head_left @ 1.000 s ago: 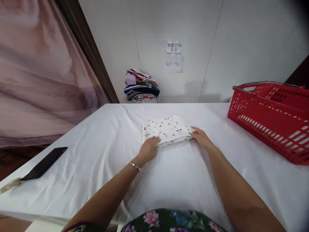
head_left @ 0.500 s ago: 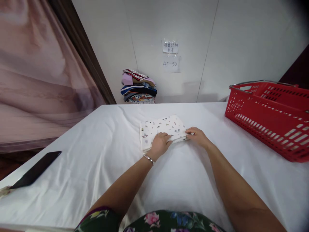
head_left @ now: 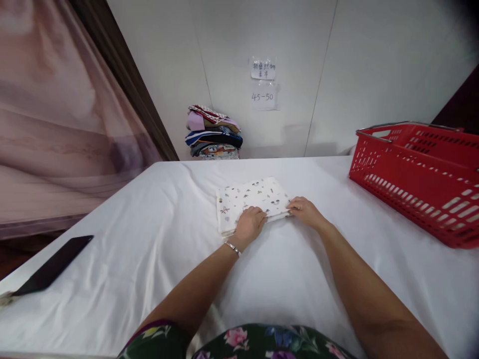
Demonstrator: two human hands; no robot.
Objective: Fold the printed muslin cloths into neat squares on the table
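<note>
A folded white cloth [head_left: 249,196] with small printed figures lies flat in the middle of the white-covered table [head_left: 179,209]. Its near edge shows several layers. My left hand [head_left: 250,223], with a bracelet at the wrist, is closed on that near edge around its middle. At the near right corner, my right hand [head_left: 302,209] pinches the layers between thumb and fingers. Part of the near edge is hidden behind my left hand.
A red plastic basket [head_left: 407,182] with metal handles stands on the right. A dark flat object [head_left: 56,264] lies near the left edge. Against the wall is a stack of folded fabrics [head_left: 214,137]. Two paper signs [head_left: 263,82] hang above; a pink curtain [head_left: 56,124] hangs at left.
Both hands stay at the cloth's near edge. The left fingers have drawn closer together on it, and the layers at the edge lie more evenly. The view has shifted slightly.
</note>
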